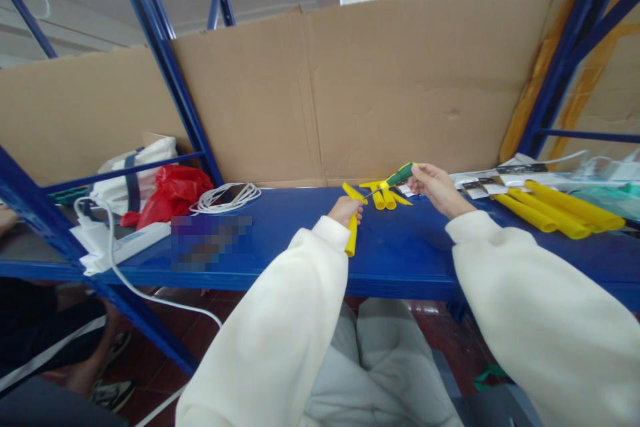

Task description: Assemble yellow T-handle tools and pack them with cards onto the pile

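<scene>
My left hand [345, 211] is wrapped around a yellow T-shaped plastic piece [352, 241], whose hollow-looking handle points down toward the shelf's front edge. In my right hand [434, 188], the fingers grip the end of a screwdriver [400, 175] with a green and yellow handle. Its thin shaft slants down to the left, and the tip reaches the head of the yellow piece beside my left fingers. Whether the tip sits in a screw cannot be made out. Just behind, more yellow pieces [385, 199] of similar shape lie on the blue shelf [300, 240].
Several yellow tubes [570, 210] lie at the right beside small black-and-white packets [480, 187]. On the left are a coiled white cable [227, 197], a red plastic bag [175, 193] and a white power strip [130, 247]. Cardboard [380, 80] walls the back. Another person's leg [85, 360] shows lower left.
</scene>
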A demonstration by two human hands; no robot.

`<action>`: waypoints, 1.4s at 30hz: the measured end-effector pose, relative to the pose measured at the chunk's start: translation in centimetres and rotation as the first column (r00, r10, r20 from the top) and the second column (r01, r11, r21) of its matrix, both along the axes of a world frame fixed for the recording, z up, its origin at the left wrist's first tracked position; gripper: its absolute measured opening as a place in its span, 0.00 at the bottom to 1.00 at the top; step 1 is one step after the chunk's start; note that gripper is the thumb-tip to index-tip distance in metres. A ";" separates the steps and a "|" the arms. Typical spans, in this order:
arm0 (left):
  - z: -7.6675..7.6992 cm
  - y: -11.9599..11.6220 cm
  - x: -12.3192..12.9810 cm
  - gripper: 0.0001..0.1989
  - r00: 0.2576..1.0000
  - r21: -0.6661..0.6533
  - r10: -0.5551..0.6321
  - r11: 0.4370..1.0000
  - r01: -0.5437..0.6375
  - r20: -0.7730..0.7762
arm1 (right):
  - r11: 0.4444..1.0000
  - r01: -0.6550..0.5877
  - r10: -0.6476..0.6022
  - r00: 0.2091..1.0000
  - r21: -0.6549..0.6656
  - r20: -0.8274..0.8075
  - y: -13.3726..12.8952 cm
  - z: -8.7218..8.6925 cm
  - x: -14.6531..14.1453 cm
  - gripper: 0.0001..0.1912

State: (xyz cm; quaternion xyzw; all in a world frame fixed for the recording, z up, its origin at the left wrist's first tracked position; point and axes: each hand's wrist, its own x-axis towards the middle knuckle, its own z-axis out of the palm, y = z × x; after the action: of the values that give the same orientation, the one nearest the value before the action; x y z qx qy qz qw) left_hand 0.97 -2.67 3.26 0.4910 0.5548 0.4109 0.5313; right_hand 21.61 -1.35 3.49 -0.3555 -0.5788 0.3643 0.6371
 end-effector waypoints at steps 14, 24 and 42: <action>0.1 -0.2 0.0 0.09 1.000 -0.006 0.006 1.000 -0.006 0.002 | 0.996 0.089 -0.089 0.996 -0.029 -0.001 0.1 -0.1 -0.1 0.25; -0.1 0.0 0.0 0.09 1.000 0.003 0.008 1.000 -0.008 0.008 | 0.997 0.071 -0.070 0.997 -0.037 0.008 0.2 -0.1 -0.1 0.25; -0.2 0.3 0.0 0.09 1.000 0.017 0.009 1.000 -0.009 0.009 | 0.991 0.123 -0.123 0.992 -0.055 0.016 0.1 -0.1 -0.2 0.24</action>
State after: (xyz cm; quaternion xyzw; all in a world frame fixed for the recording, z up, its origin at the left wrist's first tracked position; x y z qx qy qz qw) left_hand 0.95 -2.39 3.05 0.4912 0.5512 0.4199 0.5278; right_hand 21.42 -1.27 3.35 -0.4107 -0.5493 0.3382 0.6444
